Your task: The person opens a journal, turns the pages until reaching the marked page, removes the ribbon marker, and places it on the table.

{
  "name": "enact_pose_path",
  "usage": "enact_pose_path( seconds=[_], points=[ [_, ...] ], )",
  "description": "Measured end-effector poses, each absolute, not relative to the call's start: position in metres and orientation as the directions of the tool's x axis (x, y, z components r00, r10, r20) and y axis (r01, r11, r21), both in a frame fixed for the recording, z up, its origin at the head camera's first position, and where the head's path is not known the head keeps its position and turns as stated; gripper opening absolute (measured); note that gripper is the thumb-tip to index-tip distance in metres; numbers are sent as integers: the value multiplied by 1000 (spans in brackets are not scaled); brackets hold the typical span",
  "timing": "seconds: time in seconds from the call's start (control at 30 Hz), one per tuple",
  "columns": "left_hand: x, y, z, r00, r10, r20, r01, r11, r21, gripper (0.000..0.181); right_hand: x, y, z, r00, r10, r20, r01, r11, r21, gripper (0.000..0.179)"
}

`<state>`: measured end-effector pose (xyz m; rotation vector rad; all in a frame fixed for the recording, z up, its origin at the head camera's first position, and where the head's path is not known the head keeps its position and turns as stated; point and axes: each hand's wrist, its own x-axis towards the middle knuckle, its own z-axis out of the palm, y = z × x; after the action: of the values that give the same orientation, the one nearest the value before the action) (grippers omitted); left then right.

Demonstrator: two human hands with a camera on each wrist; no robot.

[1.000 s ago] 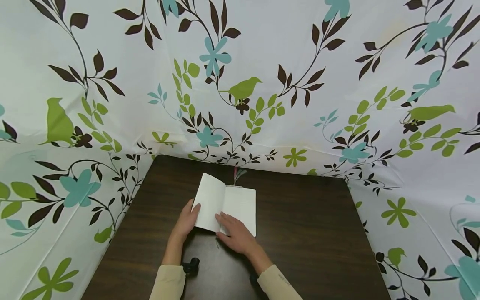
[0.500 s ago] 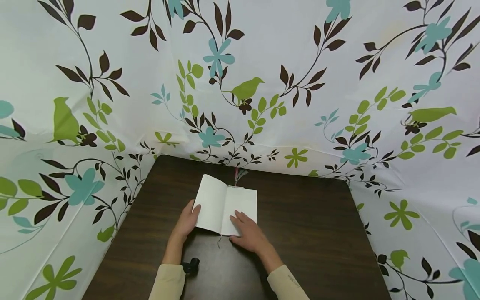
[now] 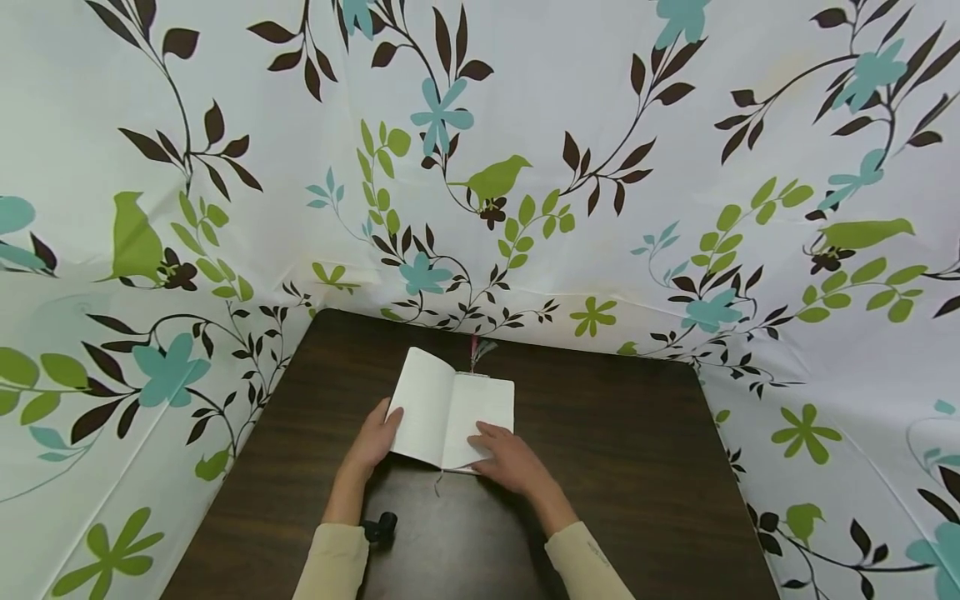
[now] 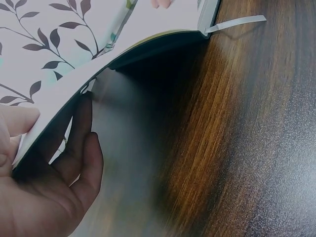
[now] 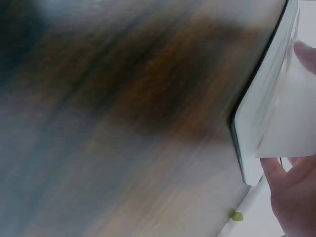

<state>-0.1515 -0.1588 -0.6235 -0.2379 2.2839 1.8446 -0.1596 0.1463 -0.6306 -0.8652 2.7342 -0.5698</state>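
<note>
An open notebook (image 3: 424, 408) with blank white pages lies on the dark table, its left half tilted up. My left hand (image 3: 377, 433) grips the left edge; in the left wrist view the thumb (image 4: 19, 120) lies on the page and the other fingers (image 4: 91, 158) are under the dark cover. My right hand (image 3: 510, 457) is at the lower right corner of the right page (image 3: 483, 404). In the right wrist view it pinches a lifted page (image 5: 291, 118), with digits on both sides of the sheet. A thin ribbon bookmark (image 4: 237, 23) hangs from the spine's bottom.
The brown wood-grain table (image 3: 622, 467) reaches back to a floral-patterned curtain (image 3: 600, 108), which encloses it at the back and both sides. A tassel (image 3: 482, 348) lies beyond the notebook's top edge. A black wrist-camera piece (image 3: 384, 527) sits by the left sleeve.
My right hand has slid rightward from near the spine across the right page to its lower right corner. My left hand keeps its grip on the left side.
</note>
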Motion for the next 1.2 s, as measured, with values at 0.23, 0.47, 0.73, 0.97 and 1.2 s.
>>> enact_pose_path(
  seconds=[0.23, 0.47, 0.73, 0.97, 1.2],
  points=[
    [-148, -157, -616, -966, -3, -259, -254, 202, 946, 53, -159, 152, -635, -832, -544, 111, -536, 734, -418, 42],
    [-147, -157, -615, -960, 0, -281, -275, 207, 939, 51, -156, 147, -638, -902, -375, 213, -432, 784, -445, 68],
    [-148, -156, -621, -966, 13, -257, -250, 190, 949, 61, -158, 132, -640, -928, -216, 304, -358, 747, -560, 95],
    [-148, -156, -621, -961, 25, -274, -265, 185, 946, 64, -147, 112, -634, -965, -201, 167, -261, 710, -654, 80],
    [-149, -153, -621, -966, -3, -257, -254, 164, 953, 60, -135, 92, -639, -886, -419, 198, -457, 715, -529, 54]
  ],
)
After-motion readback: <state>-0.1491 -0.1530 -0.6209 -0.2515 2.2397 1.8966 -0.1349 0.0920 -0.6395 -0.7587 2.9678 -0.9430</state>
